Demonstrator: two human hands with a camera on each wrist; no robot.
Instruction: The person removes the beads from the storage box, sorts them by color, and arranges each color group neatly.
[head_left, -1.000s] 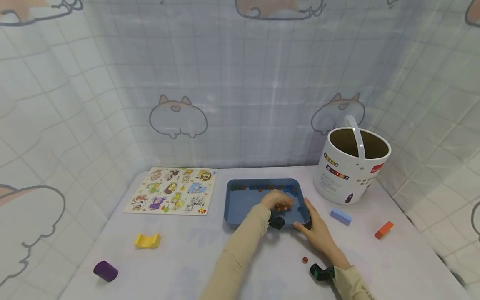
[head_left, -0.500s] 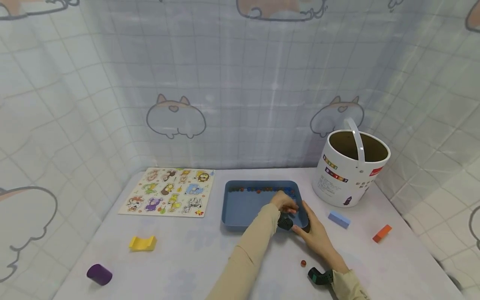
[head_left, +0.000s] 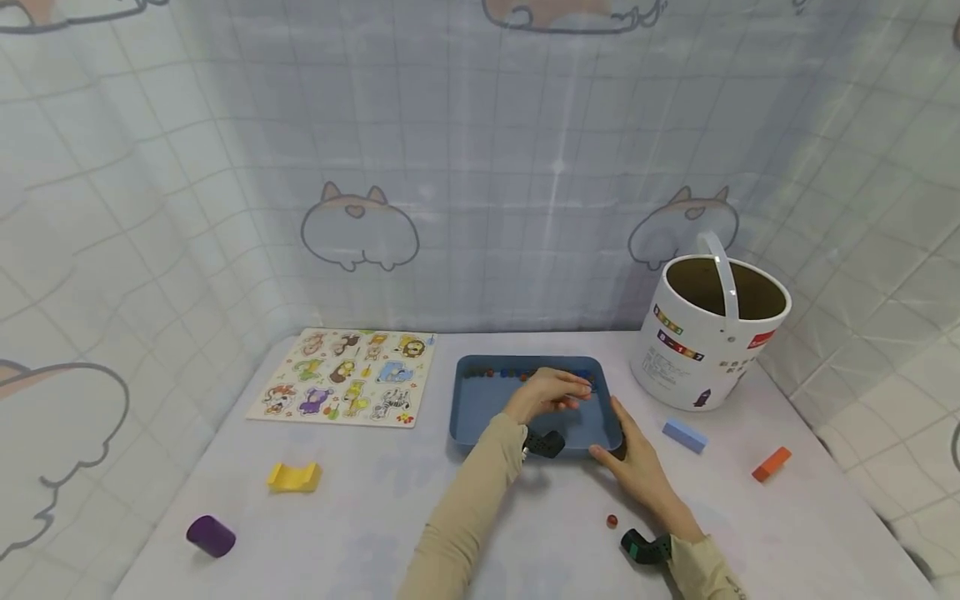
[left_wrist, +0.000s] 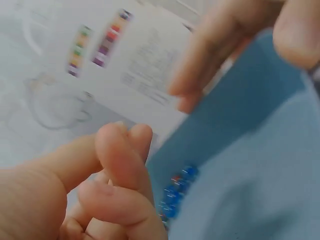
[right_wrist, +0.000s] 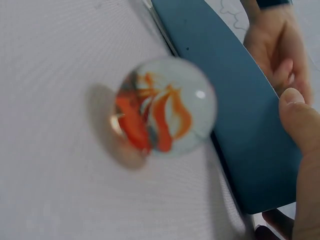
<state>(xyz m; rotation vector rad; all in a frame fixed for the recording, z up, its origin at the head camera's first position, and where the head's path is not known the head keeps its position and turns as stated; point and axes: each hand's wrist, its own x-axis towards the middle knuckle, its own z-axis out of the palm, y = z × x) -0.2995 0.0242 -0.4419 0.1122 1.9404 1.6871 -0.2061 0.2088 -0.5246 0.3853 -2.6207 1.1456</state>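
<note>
The left hand (head_left: pixel 550 392) has lifted from the near right part of the blue tray (head_left: pixel 480 408) and now hangs over its middle, closer to the far wall where a row of small marbles (head_left: pixel 525 374) lies; half a second ago it was down by the near right corner beside the other hand. In the left wrist view its fingers (left_wrist: pixel 120 170) are bunched tight against the thumb, but I cannot tell whether a marble is pinched between them, since nothing shows in the fold. A few blue marbles (left_wrist: pixel 177 192) lie on the tray floor just past those fingertips. The right hand (head_left: pixel 633 467) has hardly shifted: it holds the tray's near right corner, thumb on the rim and fingers down the outer wall, as if steadying it. One loose marble (head_left: pixel 611 520), clear with orange swirls, rests on the table just beside the right wrist, near the tray but outside it; the right wrist camera shows it large and close (right_wrist: pixel 162 107), with the tray edge (right_wrist: pixel 235 125) behind. To my eye the move back toward the row suggests the left hand is working among the marbles in the tray, while the stray one is untouched. A white bucket (head_left: pixel 708 333) stands to the right, a puzzle board (head_left: pixel 348 379) to the left.
</note>
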